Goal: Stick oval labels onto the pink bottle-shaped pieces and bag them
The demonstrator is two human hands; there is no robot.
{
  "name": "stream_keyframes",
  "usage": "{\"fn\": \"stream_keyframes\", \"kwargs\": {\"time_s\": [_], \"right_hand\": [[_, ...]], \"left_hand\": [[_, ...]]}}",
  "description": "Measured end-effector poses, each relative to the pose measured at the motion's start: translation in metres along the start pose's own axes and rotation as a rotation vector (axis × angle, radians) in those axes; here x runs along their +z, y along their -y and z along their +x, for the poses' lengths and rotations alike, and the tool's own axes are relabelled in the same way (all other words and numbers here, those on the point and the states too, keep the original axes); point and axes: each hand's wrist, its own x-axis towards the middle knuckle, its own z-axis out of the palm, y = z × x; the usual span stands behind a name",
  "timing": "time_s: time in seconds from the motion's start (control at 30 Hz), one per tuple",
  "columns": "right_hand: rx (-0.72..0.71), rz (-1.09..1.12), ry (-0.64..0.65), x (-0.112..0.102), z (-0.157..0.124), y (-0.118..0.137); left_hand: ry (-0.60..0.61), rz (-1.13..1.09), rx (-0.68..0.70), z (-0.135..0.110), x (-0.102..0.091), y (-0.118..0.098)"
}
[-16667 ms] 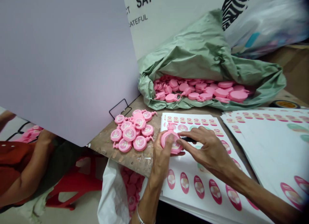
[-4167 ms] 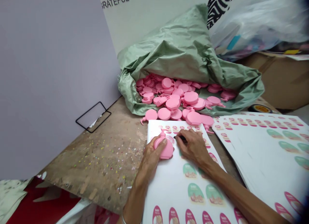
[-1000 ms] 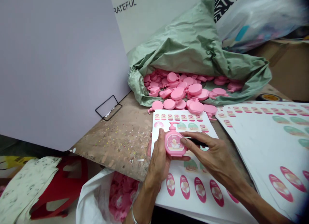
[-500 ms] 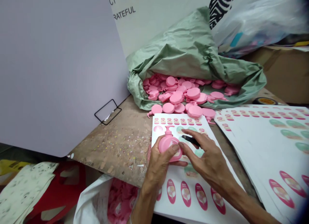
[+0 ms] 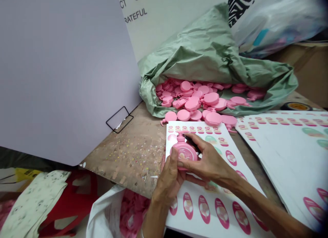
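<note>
A small flat pink pump bottle (image 5: 189, 149) stands upright in my left hand (image 5: 167, 180), whose thumb lies on its left side and whose fingers are behind and below it. On its front is a round pink label with a picture. My right hand (image 5: 212, 162) keeps a slim black tool (image 5: 192, 143) between its fingers; I cannot make out its kind. That hand's thumb touches the bottle's lower front. Beneath both hands lies a white sticker sheet (image 5: 200, 225) with rows of pink oval, green and small labels.
Behind the sheet, a green sack (image 5: 194, 60) spills many pink pump bottles (image 5: 192, 104) onto the worn table (image 5: 123, 156). More sticker sheets (image 5: 279, 162) are stacked at right. A white bag (image 5: 102, 210) of pink pieces is below the table edge. A pale panel (image 5: 64, 77) stands left.
My right hand has moved in against the bottle, and its thumb now lies across the front. The label's printed face now shows flat on the bottle. The view has shifted slightly left.
</note>
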Motion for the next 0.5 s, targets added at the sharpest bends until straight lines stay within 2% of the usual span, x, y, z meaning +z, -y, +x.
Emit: {"fn": "stream_keyframes", "kwargs": {"time_s": [0.17,0.33,0.43,0.5], "right_hand": [[0.114,0.131,-0.04,0.016,0.0,0.008],[0.049,0.005,-0.117,0.024,-0.006,0.015],[-0.011,0.053,-0.164,0.027,-0.011,0.016],[-0.013,0.079,-0.198,0.027,-0.014,0.015]], "left_hand": [[-0.261,-0.051,0.199,0.001,0.001,0.007],[-0.481,0.079,0.389,-0.005,-0.007,0.016],[-0.485,0.113,0.396,-0.009,-0.009,0.016],[-0.419,0.06,0.325,-0.011,-0.006,0.014]]}}
